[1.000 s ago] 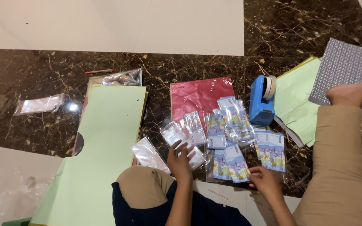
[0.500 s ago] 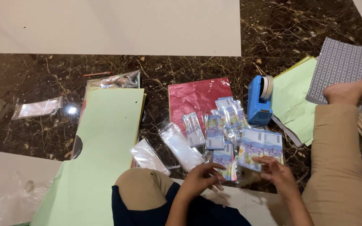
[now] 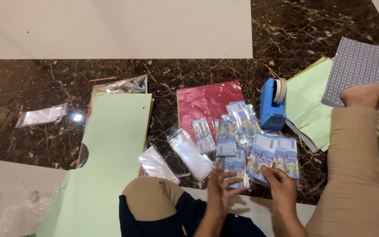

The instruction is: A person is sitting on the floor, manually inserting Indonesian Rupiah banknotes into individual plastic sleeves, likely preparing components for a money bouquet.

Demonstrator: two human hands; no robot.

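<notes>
Marble floor point(image 3: 198, 79), dark with gold veins, fills most of the view, with a pale slab point(image 3: 110, 26) along the top. Next in size is a long green paper sheet point(image 3: 110, 149) at left, running down past the person's bent knee. A grey patterned sheet point(image 3: 365, 61) lies at upper right under a bare foot point(image 3: 369, 93), beside more green paper point(image 3: 308, 103). A red sheet point(image 3: 205, 103) lies in the middle, and a blue tape dispenser point(image 3: 272, 103) stands just right of it. Clear plastic sleeves point(image 3: 189, 153) lie between the long green sheet and the red one; another clear bag point(image 3: 42, 115) sits far left.

Blue banknotes in sleeves point(image 3: 233, 127) are scattered on and below the red sheet. The right hand point(image 3: 281, 186) pinches a fanned pair of banknotes point(image 3: 273, 156) between thumb and fingers at their lower edge. The left hand point(image 3: 220, 186) has its fingers loosely spread, tips touching a sleeved note point(image 3: 237, 164) just beside that fan.
</notes>
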